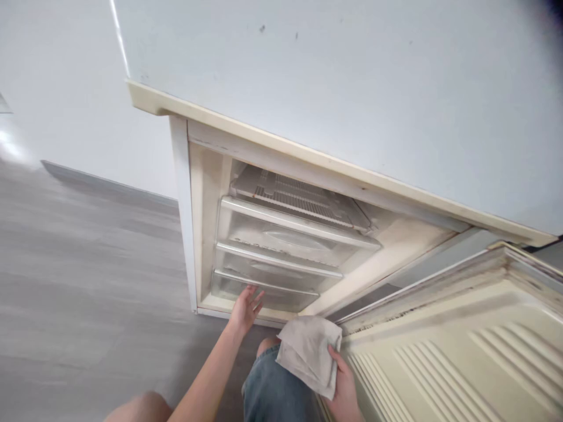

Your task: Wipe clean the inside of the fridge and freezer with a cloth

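An upright freezer stands open in front of me, with several clear-fronted drawers stacked inside. My left hand [247, 307] reaches to the bottom drawer [281, 296], fingers spread at its front; whether they touch it I cannot tell. Above that sit the middle drawer [277, 268] and the upper drawer [294, 234], both pushed in. A folded greyish-white cloth [308, 351] is in my right hand [342, 381], the thumb pressed on top of it and the other fingers hidden beneath. It hangs over my knee, beside the open door.
The freezer door [440, 351] swings out to the right, its ribbed cream lining and stained seal showing. A wire-like shelf [303, 196] lies above the drawers. The white freezer top [343, 88] fills the upper view. Grey wood-look floor [105, 281] spreads to the left.
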Demonstrator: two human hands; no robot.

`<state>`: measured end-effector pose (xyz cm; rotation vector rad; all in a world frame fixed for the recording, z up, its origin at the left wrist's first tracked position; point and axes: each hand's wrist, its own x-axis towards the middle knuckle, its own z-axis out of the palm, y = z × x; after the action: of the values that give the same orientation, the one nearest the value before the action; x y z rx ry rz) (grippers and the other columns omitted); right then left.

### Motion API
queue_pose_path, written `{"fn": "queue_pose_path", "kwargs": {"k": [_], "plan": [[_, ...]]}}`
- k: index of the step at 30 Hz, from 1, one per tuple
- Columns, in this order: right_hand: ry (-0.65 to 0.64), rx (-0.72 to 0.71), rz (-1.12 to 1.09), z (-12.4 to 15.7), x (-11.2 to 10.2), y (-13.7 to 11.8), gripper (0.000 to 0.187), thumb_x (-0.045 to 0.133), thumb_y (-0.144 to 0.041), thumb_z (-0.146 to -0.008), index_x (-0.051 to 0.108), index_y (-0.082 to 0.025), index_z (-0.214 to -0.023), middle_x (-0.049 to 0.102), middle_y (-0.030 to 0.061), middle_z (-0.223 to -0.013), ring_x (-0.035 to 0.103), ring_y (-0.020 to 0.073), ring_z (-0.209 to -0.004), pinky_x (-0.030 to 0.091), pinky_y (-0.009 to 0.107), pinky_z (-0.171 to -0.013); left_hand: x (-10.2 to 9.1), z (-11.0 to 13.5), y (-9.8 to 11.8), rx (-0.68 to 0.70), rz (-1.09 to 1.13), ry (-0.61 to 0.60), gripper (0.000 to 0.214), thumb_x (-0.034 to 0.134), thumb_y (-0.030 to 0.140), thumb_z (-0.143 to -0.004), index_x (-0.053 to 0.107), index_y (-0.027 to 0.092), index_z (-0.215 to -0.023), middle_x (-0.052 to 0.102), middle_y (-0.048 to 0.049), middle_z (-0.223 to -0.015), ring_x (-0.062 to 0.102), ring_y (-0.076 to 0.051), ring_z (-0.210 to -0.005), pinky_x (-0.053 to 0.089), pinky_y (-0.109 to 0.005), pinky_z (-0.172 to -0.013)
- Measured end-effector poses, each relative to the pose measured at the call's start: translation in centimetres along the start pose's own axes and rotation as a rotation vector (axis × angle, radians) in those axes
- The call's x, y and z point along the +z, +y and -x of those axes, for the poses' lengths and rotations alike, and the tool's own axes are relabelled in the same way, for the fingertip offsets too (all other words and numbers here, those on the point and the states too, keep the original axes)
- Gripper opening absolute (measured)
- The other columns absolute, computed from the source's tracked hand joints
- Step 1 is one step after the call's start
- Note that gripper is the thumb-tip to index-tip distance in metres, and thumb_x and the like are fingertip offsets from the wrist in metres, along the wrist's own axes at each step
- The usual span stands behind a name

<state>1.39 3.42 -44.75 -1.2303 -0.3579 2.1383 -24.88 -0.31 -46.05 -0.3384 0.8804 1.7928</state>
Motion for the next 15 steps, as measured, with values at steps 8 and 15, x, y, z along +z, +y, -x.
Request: {"fn": "queue_pose_path", "kwargs": {"k": [8,15], "plan": [[-0.012,-0.015,0.036,-0.02,-0.35,-0.02,0.044,0.081,-0.038,-0.061,0.074,-0.016,-0.098,0.076,0.0092,-0.096,0.066,0.0319,-0.109,0.053,0.046,-0.096,0.43,0.42,0.09,0.014,-0.004,0.036,0.009,0.056,0.012,-0.084,0.058,0.020,-0.089,0.064,-0.0010,-0.116,0.066,-0.011,-0.076,0.048,-0.024,-0.064],[0.000,-0.029,0.050,-0.05,-0.21,-0.08,0.043,0.082,-0.040,-0.058,0.075,-0.016,-0.094,0.076,0.0099,-0.097,0.065,0.0329,-0.111,0.052,0.047,-0.096,0.85,0.81,0.19,0.060,-0.087,0.108,0.004,0.057,0.013,-0.088,0.057,0.014,-0.091,0.062,0.0009,-0.087,0.055,-0.007,-0.061,0.040,-0.018,-0.050]]}}
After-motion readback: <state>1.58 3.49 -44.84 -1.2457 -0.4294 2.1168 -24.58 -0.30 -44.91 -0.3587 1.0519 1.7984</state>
